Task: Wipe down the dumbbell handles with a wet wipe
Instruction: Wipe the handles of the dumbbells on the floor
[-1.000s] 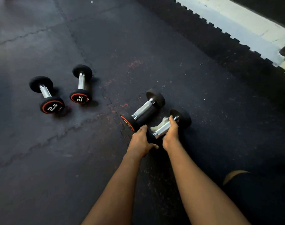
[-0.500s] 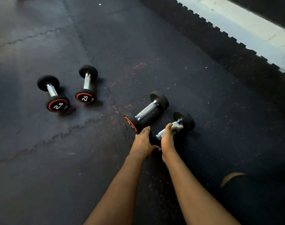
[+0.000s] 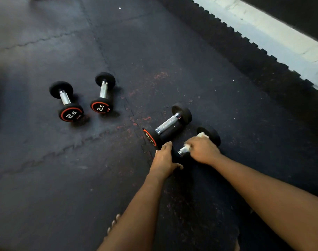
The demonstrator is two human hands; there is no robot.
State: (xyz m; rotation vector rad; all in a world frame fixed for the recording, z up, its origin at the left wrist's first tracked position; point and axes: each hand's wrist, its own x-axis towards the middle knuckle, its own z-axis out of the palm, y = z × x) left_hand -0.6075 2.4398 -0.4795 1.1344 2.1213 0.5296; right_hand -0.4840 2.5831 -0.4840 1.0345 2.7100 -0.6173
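Several black dumbbells with chrome handles lie on the dark rubber floor. The nearest dumbbell [image 3: 209, 134] lies under my hands. My left hand [image 3: 163, 159] grips its near head, which is mostly hidden. My right hand [image 3: 202, 149] is wrapped over its handle with a white wet wipe [image 3: 202, 135] inside the grip; bits of wipe show at both sides of the hand. A short piece of bare chrome shows between my hands. A second dumbbell [image 3: 168, 124] lies just behind, untouched.
Two dumbbells marked 2.5 lie to the left, one [image 3: 66, 101] further left and one [image 3: 104, 93] nearer the middle. The mat's toothed edge [image 3: 245, 40] runs along the upper right beside a pale floor strip [image 3: 274, 38]. My toes [image 3: 113, 223] show at the bottom.
My right hand has turned over the handle, from gripping it end-on to lying across it with the wipe. My left hand stays on the near head.
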